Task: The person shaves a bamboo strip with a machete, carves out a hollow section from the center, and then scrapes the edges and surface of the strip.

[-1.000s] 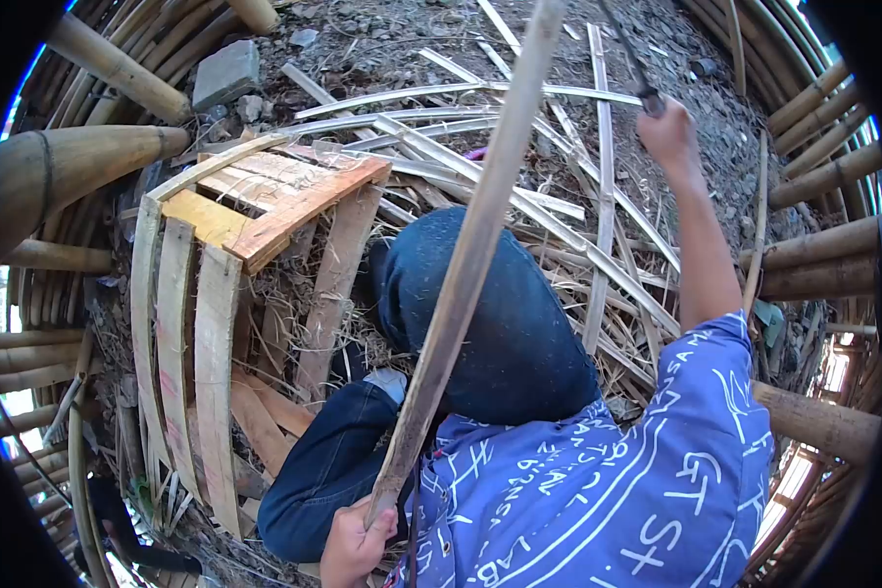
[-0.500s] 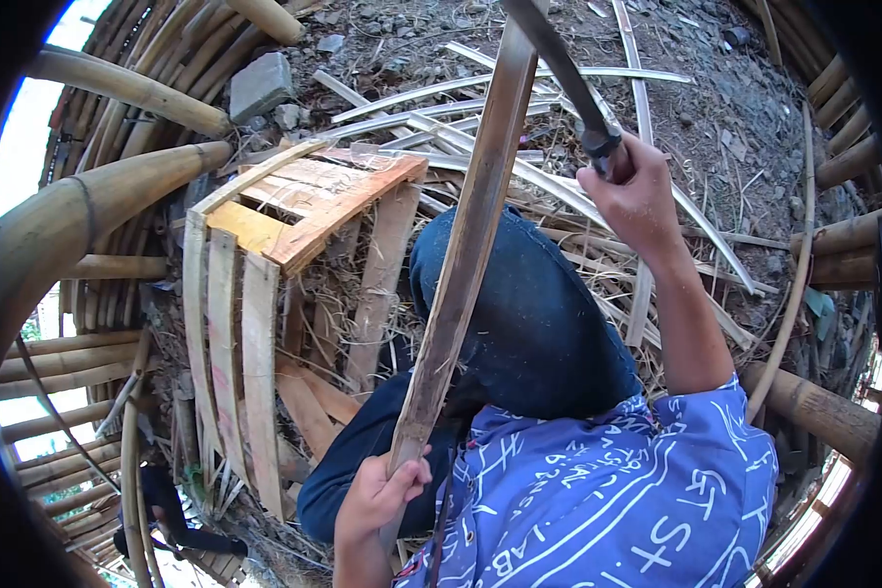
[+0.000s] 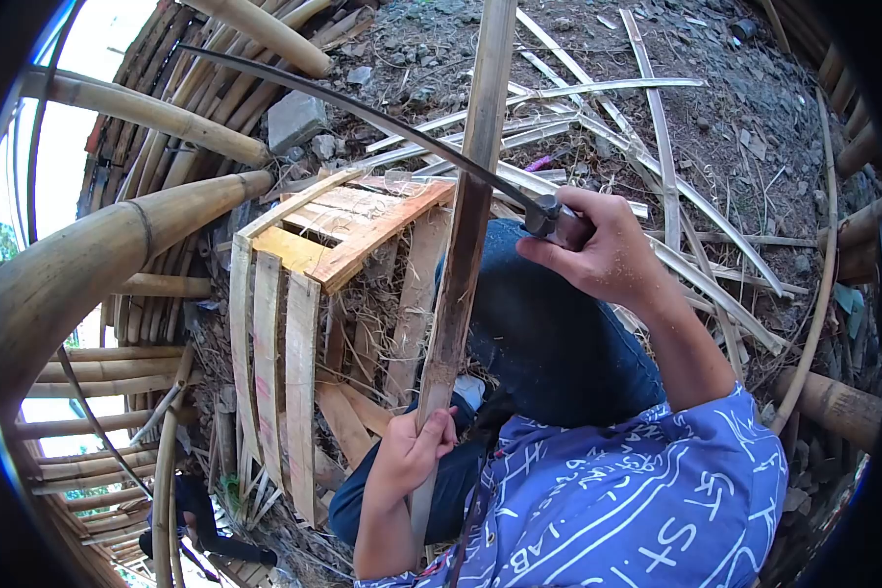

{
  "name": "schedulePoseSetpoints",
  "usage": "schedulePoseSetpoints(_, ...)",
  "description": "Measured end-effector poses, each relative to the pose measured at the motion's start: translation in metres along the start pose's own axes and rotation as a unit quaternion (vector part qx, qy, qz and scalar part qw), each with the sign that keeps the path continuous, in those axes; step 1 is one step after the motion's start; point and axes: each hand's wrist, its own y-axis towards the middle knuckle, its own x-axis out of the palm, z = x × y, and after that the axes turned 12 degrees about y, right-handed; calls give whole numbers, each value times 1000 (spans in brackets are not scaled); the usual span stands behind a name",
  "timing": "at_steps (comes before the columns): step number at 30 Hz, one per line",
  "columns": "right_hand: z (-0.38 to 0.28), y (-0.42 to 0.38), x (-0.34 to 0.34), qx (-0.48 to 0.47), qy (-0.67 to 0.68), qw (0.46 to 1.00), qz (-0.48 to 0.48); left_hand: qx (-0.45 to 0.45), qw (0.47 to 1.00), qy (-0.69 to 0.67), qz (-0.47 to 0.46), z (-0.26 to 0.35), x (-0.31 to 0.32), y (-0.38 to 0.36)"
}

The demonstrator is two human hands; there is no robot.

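Note:
My left hand (image 3: pixel 414 456) is closed round the lower end of a long split bamboo strip (image 3: pixel 464 240), which stands upright over my lap and runs past the top of the view. In my right hand (image 3: pixel 612 247) is the handle of a machete. Its long dark blade (image 3: pixel 363 111) points to the upper left and crosses the strip close to the handle end, overlapping it in this view. My bent knee (image 3: pixel 549 333) in jeans is just behind the strip.
A wooden slatted crate (image 3: pixel 302 372) stands left of my legs. Several split bamboo strips (image 3: pixel 661 147) lie crossed on the rubble ground, with a concrete block (image 3: pixel 295 122) behind. Thick bamboo poles (image 3: pixel 69 274) frame the left side. Another person (image 3: pixel 201 514) shows at the lower left.
The machete has swung from pointing upward to lying leftward across the strip. My right hand is slightly lower, and the strip now stands more upright in my left hand.

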Motion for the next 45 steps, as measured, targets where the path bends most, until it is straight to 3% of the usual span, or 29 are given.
schedulePoseSetpoints(11, 1, -4, 8, 31, 94, 994, 52, -27, 995, 75, 53, 25, 6, 8)
schedulePoseSetpoints(14, 2, -6, 8, -49, -24, 996, 68, -28, 998, 47, 31, 33, 8, 16)
schedulePoseSetpoints(16, 5, 1, 11, -193, -55, 975, 95, -34, 999, 14, 19, 36, 10, 22)
schedulePoseSetpoints(26, 20, -1, 5, -172, -242, 952, 74, -19, 999, 37, -11, 67, 22, 46)
schedulePoseSetpoints(31, 27, 10, -3, -150, -277, 948, 49, -31, 996, 60, 57, 73, 31, 38)
schedulePoseSetpoints(41, 57, 35, -31, -165, -354, 917, 83, -37, 995, 64, 63, 58, 34, 9)
schedulePoseSetpoints(42, 62, 43, -41, -157, -380, 903, 123, -51, 996, 54, 56, 53, 34, -1)
schedulePoseSetpoints(43, 65, 52, -55, -62, -375, 916, 130, -65, 996, 43, 52, 47, 34, -11)
schedulePoseSetpoints(45, 86, 68, -88, -43, -343, 919, 192, -68, 997, 7, 42, 31, 34, -30)
